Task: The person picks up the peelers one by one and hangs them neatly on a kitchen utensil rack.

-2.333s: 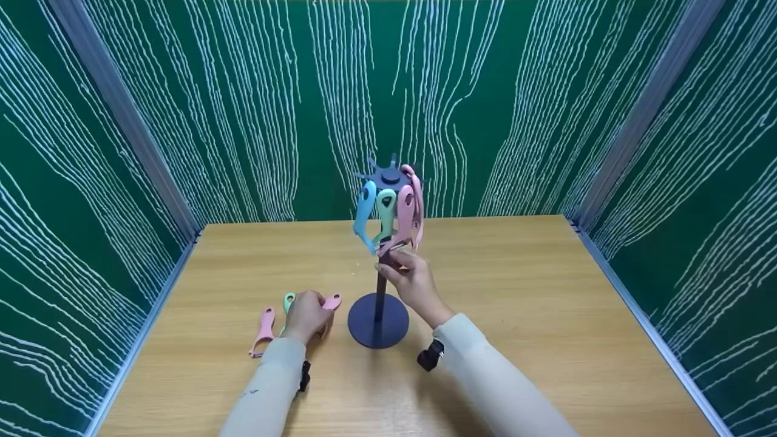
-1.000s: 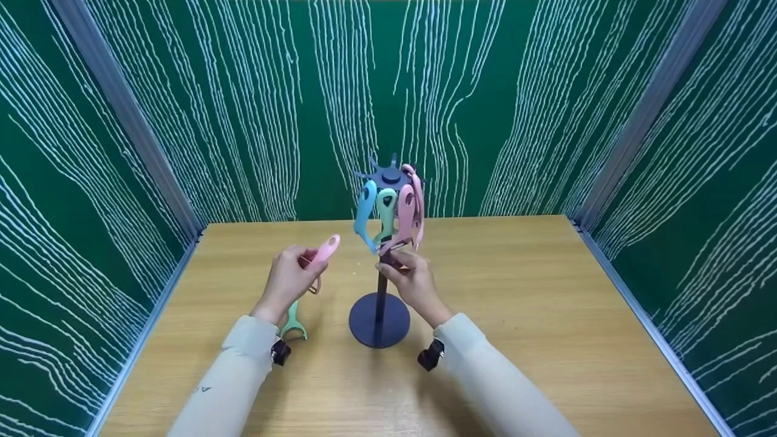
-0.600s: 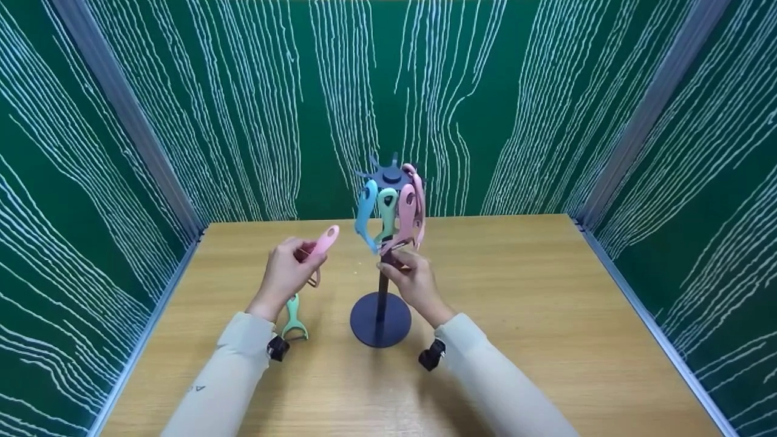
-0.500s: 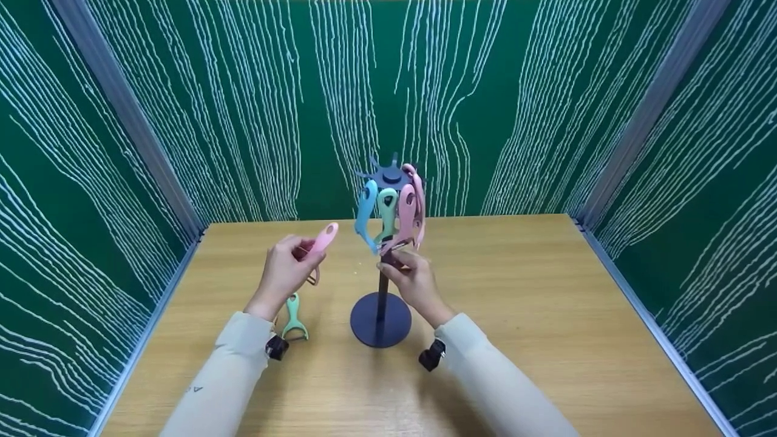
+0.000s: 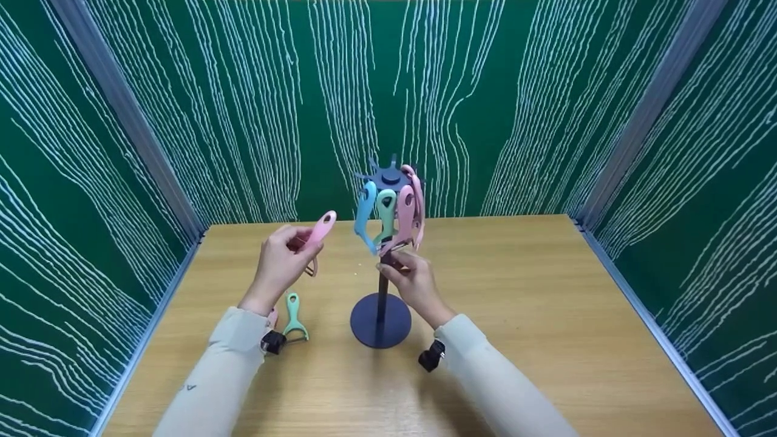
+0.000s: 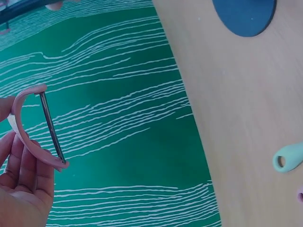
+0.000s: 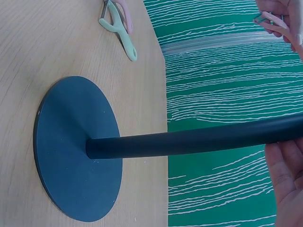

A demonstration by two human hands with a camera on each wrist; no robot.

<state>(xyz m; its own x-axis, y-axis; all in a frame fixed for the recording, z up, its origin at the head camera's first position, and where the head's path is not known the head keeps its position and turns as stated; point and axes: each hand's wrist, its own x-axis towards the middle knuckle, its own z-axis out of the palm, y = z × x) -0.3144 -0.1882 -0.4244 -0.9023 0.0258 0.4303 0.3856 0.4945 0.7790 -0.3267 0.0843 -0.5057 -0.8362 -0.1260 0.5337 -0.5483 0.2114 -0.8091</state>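
Note:
My left hand (image 5: pixel 280 264) pinches a pink peeler (image 5: pixel 322 227) by its handle, raised left of the dark stand (image 5: pixel 380 337), its holed end up. In the left wrist view the held peeler's curved head (image 6: pixel 35 146) and metal blade (image 6: pixel 52 127) show. My right hand (image 5: pixel 416 285) grips the stand's pole (image 5: pixel 382 288) just under the hanging peelers; the right wrist view shows fingers (image 7: pixel 284 175) against the pole. From the hooked top (image 5: pixel 390 177) hang a blue peeler (image 5: pixel 363 212), a green peeler (image 5: pixel 386 209) and pink peelers (image 5: pixel 405 209) toward the right.
On the wooden table (image 5: pixel 516 303), a green peeler (image 5: pixel 293 312) lies left of the stand's round base. Beside it a pink peeler (image 5: pixel 273 318) is mostly hidden by my left wrist. Green walls (image 5: pixel 255 109) with white lines enclose the back and sides.
My left hand has picked the pink peeler up off the table, carried it upward, then drifted slightly up and left. My right hand stays on the pole.

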